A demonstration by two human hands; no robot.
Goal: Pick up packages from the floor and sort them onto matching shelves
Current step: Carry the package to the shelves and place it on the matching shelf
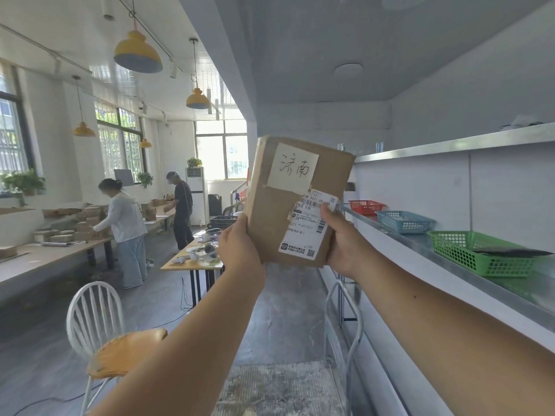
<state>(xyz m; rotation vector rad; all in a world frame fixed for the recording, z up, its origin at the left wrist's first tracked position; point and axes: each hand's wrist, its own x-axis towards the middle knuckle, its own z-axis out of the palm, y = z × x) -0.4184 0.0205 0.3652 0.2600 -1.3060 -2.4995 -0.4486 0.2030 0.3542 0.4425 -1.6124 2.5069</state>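
I hold a brown cardboard package (279, 211) upright in front of me at chest height, with a handwritten paper label and a printed shipping label on its face. My left hand (240, 250) grips its lower left edge. My right hand (342, 244) grips its lower right edge, thumb on the shipping label. To my right runs a metal shelf (450, 250) carrying a red basket (365, 206), a blue basket (404, 222) and a green basket (480, 255). A dark flat item lies in the green basket.
A higher shelf (450, 144) runs above the baskets. A white chair with a wooden seat (114, 349) stands at lower left. A small table with headsets (195, 256) is ahead. Two people work at long tables with boxes (60, 235) on the left. A metal cart frame (345, 325) stands below.
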